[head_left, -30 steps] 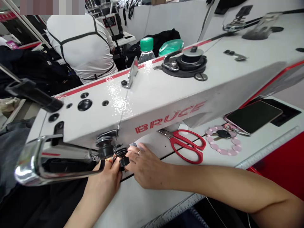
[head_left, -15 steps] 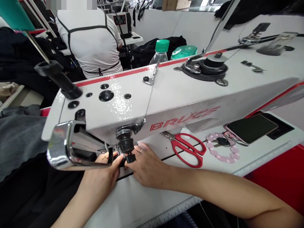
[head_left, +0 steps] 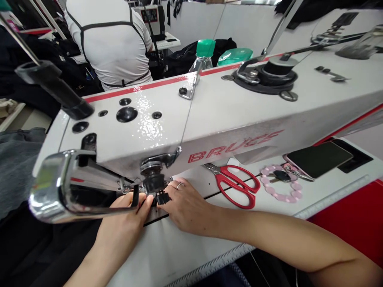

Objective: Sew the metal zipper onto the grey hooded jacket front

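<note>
White tabletop (head_left: 167,251) carries the sewing machine (head_left: 218,111), overhanging left grip (head_left: 121,229) and right grip (head_left: 190,207), openness and hold unclear.

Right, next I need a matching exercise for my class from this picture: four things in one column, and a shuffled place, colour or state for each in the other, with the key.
1. Scissors
2. Right hand
3. Bottle
4. Beads

A. Behind the machine
B. Pink
C. Red-handled
D. Wearing a ring

Pairs: 1-C, 2-D, 3-A, 4-B
</note>
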### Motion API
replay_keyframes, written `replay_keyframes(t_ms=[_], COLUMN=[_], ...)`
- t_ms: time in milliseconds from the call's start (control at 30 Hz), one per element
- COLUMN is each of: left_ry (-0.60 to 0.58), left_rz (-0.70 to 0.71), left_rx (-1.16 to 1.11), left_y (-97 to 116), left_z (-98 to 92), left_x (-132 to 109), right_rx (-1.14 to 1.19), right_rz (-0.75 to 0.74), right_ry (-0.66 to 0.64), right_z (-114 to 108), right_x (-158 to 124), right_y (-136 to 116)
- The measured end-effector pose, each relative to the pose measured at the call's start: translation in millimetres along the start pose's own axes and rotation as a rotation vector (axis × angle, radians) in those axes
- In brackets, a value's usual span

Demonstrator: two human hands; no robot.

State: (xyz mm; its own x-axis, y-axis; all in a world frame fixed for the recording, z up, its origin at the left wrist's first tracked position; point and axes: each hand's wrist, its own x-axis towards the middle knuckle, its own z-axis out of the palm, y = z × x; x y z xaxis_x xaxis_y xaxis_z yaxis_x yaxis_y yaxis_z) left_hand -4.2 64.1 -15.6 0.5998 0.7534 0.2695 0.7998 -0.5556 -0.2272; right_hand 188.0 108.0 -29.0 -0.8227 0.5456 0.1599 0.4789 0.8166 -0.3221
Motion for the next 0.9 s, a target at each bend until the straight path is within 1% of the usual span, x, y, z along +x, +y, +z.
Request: replay_keyframes(t_ms=[167, 267, 400, 533, 600, 700, 767, 833, 900], left_ry=[0.042, 0.045, 0.02, 0.033, 0.024, -0.059, -0.092, -0.064, -0.004], left_rz=[-0.031, -0.029, -0.023, -0.033, -0.057, -0.105, -0.124, -0.134, -0.132], left_rx=[-0.12, -0.096, -0.054, -0.075, -0.128, -0.313, -0.421, -0.434, -0.388], left_y=[-1, 1, 4, 5, 2, -5, -8, -9, -6], left_z=[-2.6, -2.2, -1.7, -2.2, -3.7, -7.3, -8.8, -8.2, -5.9], left_x=[1, 3, 7, 8, 7, 4, 2, 2, 3], right_rx=[0.021, 0.017, -0.011, -0.077, -0.097, -0.094, -0.089, -0.094, -0.102], right_rz=[-0.008, -0.012, -0.043, -0.131, -0.163, -0.157, -0.154, -0.164, -0.179], right_ry=[-0.01, -0.001, 0.013, 0.036, 0.049, 0.045, 0.041, 0.048, 0.057], right_z=[-1, 1, 2, 1, -1, -2, -3, -4, -4], right_x=[0, 0, 1, 1, 2, 2, 2, 2, 2], right_y=[1, 0, -1, -2, -2, -1, -1, -1, -1])
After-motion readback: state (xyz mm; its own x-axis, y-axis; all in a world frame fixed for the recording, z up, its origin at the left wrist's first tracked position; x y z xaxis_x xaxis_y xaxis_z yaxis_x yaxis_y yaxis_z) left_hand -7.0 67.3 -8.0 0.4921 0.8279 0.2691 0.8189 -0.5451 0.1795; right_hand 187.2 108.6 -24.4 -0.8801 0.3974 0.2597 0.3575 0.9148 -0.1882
